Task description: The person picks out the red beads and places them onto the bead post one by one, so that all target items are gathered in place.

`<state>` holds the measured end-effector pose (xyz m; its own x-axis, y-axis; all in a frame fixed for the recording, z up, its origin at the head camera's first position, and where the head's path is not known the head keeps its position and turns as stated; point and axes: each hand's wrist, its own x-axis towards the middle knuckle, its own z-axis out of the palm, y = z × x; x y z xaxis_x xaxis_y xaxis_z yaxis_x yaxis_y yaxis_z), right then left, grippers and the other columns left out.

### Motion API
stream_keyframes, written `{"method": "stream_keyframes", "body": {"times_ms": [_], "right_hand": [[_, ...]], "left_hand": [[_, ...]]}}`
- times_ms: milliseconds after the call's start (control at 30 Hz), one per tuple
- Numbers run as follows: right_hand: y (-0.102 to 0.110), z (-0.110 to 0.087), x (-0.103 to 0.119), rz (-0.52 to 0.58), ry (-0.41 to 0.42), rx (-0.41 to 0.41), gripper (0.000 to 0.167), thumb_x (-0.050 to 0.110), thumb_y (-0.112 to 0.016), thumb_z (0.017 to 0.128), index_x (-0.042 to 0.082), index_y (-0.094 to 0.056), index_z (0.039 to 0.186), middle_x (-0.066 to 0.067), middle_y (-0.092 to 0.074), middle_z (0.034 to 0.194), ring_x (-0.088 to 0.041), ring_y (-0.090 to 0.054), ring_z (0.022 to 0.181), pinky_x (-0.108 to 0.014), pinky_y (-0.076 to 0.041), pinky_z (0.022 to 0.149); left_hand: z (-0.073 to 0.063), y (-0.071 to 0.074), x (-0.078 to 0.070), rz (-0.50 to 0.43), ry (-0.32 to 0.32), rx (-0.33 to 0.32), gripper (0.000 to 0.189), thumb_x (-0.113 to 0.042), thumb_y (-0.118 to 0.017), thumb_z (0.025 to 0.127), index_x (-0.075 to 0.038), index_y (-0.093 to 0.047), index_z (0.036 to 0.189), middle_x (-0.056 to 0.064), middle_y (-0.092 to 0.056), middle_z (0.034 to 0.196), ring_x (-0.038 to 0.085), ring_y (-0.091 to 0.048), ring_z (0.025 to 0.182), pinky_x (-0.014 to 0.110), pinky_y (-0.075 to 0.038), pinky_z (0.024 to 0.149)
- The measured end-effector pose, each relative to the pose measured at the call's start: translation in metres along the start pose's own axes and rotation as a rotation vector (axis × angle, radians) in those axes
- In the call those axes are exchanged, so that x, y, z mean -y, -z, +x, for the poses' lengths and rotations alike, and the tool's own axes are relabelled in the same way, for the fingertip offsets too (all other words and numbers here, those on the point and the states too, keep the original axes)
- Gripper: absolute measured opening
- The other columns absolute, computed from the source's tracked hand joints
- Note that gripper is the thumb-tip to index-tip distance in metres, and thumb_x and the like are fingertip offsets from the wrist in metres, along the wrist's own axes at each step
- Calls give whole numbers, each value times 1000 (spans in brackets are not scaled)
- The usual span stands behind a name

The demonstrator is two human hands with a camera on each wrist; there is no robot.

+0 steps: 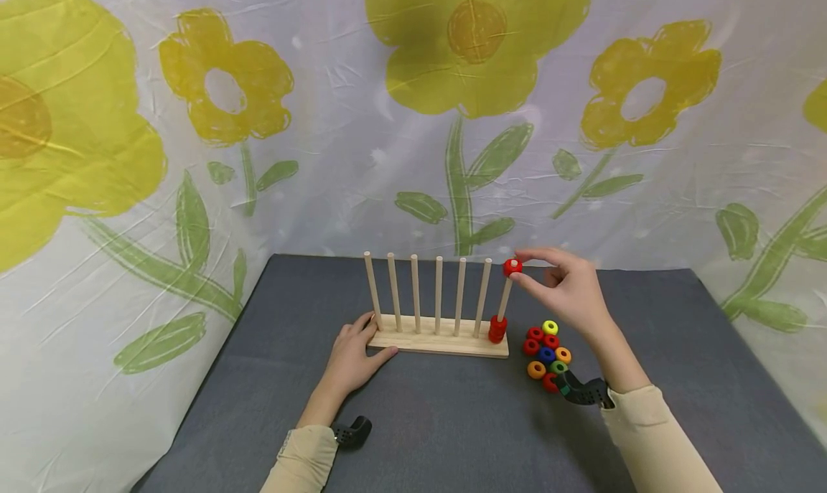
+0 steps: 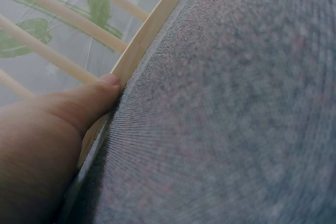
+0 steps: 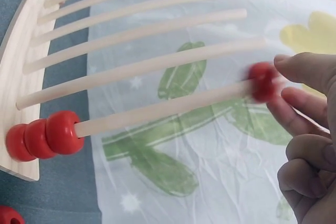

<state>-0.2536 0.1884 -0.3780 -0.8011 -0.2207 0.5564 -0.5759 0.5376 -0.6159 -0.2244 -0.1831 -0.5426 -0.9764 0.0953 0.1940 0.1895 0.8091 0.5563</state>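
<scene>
A pale wooden peg rack (image 1: 426, 344) with a row of upright pegs stands on the table. My left hand (image 1: 352, 353) holds its left end, the thumb (image 2: 100, 95) against the base's front edge and the fingers round the far side. At the top of the rightmost peg, thumb and forefinger of my right hand (image 1: 568, 292) pinch a red bead (image 1: 512, 267); the peg's tip shows through its hole. This bead looks blurred in the right wrist view. Three red beads (image 3: 44, 136) sit stacked at the foot of that same peg.
Loose beads in red, orange, yellow, green and blue (image 1: 546, 354) lie in a cluster right of the rack, partly under the right wrist's black camera (image 1: 581, 390). The dark grey table (image 1: 439, 421) ends at a flower-printed sheet (image 1: 323, 156) behind.
</scene>
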Motion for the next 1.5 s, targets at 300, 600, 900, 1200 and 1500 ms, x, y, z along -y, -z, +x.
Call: {"method": "stream_keyframes", "body": {"times_ms": [300,600,900,1200,1500], "right_hand": [[1,-2,-2,-16,12,-10,30,10,-86,90,14,-80,120,3,-37,54,-11,-24,43,-29,-26,45],[3,-3,-1,-14,16,-13,30,9,-87,90,14,-81,119,4,-34,53,-12,-24,42,-29,-25,45],[9,-12,-11,-62,17,-30,29,10,-88,89,17,-81,117,5,-42,60,-8,-25,43,-28,-26,45],[18,-35,-29,-96,-39,-37,29,11,-88,88,16,-81,116,5,-33,52,-9,-24,43,-27,-26,44],[26,-58,-48,-122,-90,-36,30,10,-87,90,16,-80,118,5,-37,50,-5,-24,41,-26,-27,42]], "left_hand": [[0,0,-1,1,1,-6,72,-43,-81,95,-5,-58,152,18,-48,162,42,-50,135,62,-43,110],[-1,0,0,-3,-4,-5,72,-42,-80,95,-4,-58,152,18,-48,162,42,-51,132,61,-44,108],[0,0,0,0,-7,-5,73,-43,-80,96,-4,-57,153,18,-48,161,41,-51,132,61,-44,108],[-1,0,0,4,-6,-4,72,-43,-80,95,-4,-59,151,18,-48,161,42,-52,132,61,-44,109],[0,-1,1,7,-6,-3,73,-44,-80,95,-4,-58,152,18,-48,162,41,-52,132,61,-44,109]]}}
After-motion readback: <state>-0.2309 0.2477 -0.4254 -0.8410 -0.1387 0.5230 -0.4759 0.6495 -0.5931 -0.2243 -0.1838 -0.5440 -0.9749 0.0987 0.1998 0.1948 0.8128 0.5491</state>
